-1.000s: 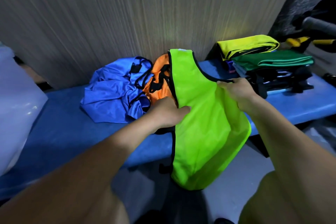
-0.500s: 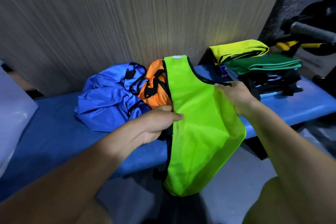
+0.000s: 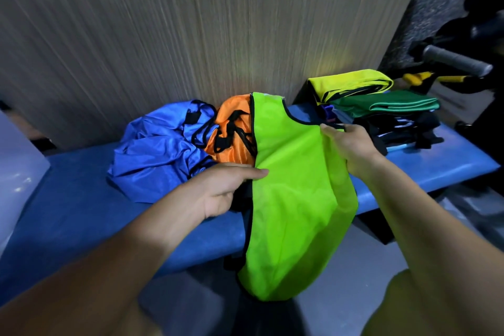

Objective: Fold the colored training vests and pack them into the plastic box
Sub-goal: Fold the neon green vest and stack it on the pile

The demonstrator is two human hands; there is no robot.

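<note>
Vest in lime green lies across the blue surface, its hem hanging off the front. Left hand pinches one edge, right hand grips the other; pull both sides taut before folding.

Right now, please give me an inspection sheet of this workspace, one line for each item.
Surface: blue padded bench against a wood-grain wall.
Job's things: lime green vest spread out, lower part hanging over the bench edge; crumpled blue vests and an orange vest beside it; folded yellow vest and green vest stacked at right. The plastic box cannot be made out for certain.
Clutter: dark items under the folded stack.
Grippers: left hand pinches the lime vest's left edge; right hand grips its right edge.
Cables: nothing seen.
Surroundings: grey handle with yellow parts at far right.
</note>
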